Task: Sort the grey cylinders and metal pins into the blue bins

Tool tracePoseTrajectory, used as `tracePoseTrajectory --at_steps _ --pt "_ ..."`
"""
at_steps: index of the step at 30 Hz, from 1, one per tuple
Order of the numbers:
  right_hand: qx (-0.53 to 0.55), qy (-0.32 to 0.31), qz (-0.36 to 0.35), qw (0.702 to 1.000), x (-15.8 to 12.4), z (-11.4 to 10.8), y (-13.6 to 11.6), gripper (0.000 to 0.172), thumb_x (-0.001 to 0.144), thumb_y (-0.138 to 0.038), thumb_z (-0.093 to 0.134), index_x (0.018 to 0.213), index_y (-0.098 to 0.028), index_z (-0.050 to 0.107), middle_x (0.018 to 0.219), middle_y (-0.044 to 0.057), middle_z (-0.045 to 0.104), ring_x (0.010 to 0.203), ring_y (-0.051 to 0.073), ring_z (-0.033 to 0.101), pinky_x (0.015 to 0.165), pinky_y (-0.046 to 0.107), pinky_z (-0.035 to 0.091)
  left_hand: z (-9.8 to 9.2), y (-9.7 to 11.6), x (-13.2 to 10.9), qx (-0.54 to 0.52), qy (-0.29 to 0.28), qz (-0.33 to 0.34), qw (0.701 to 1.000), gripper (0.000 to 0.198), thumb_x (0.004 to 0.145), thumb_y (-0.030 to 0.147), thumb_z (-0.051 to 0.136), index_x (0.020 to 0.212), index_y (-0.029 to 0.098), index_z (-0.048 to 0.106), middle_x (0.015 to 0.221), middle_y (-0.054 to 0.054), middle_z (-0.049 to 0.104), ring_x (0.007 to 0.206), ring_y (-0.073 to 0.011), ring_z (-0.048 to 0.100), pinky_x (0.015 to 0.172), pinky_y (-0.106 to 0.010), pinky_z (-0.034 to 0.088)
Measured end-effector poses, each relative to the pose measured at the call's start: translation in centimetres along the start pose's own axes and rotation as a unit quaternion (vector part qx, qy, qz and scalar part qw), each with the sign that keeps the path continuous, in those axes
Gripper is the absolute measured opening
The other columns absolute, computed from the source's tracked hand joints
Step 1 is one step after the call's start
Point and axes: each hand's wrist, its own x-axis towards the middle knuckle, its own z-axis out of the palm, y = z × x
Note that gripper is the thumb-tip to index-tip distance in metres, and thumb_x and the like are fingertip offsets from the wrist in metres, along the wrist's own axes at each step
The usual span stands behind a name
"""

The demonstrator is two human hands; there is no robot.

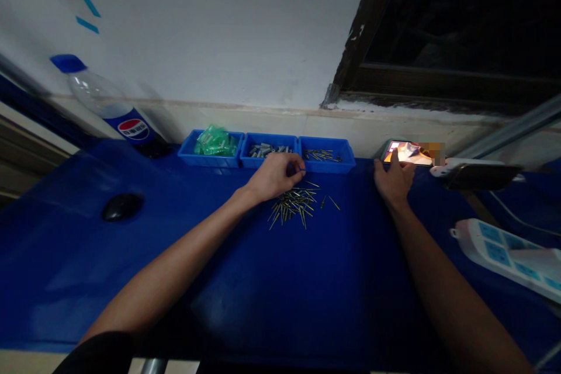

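My left hand (276,176) is closed in a pinch at the front edge of the middle blue bin (294,143). Whatever its fingertips hold, if anything, is too small to make out. Just below it, a loose pile of thin metal pins (293,204) lies on the blue table cover (272,286), with a few strays to the right. Grey metal sleeves (265,149) fill the middle bin, partly hidden by this hand. More pins (322,155) lie in the right blue bin (348,158). My right hand (394,180), fingers apart, reaches its index finger onto the lit screen of a phone (409,152).
The left blue bin (188,158) holds a green plastic bag (215,141). A Pepsi bottle (109,108) and a black mouse (121,207) are at left. On the right are a dark-screened device (482,176) and a white power strip (511,254). A wall (219,41) rises behind.
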Motion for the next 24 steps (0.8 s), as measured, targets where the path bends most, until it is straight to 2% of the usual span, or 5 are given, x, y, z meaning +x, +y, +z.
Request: tracePoseTrajectory --at_steps 9,19,24 --pt "0.001 -0.002 0.005 1.000 0.26 0.01 -0.19 0.079 0.092 -0.051 0.055 0.162 -0.019 0.042 0.129 0.023 0.054 0.120 0.043 0.055 0.102 0.059 0.043 0.12 -0.04 -0.08 0.000 -0.003 0.003 1.000 0.014 0.089 0.024 0.065 0.095 0.016 0.075 0.085 -0.005 0.077 0.074 -0.0170 0.069 0.072 -0.033 0.052" --pt "-0.006 -0.007 -0.004 1.000 0.09 -0.13 -0.17 0.068 0.092 -0.051 0.056 0.154 -0.023 0.054 0.124 0.019 0.053 0.115 0.040 0.057 0.100 0.058 0.045 0.07 0.03 -0.08 0.003 -0.005 0.001 1.000 0.014 0.089 0.023 0.066 0.095 0.016 0.076 0.086 -0.005 0.077 0.075 -0.0170 0.070 0.072 -0.032 0.051" --pt "-0.022 -0.009 -0.011 1.000 0.03 -0.13 -0.13 0.067 0.094 -0.051 0.054 0.155 -0.024 0.053 0.122 0.018 0.053 0.112 0.038 0.057 0.099 0.056 0.046 0.08 0.05 -0.05 0.007 -0.014 -0.003 1.000 0.015 0.089 0.023 0.065 0.097 0.015 0.076 0.089 -0.005 0.078 0.076 -0.0163 0.070 0.073 -0.031 0.051"
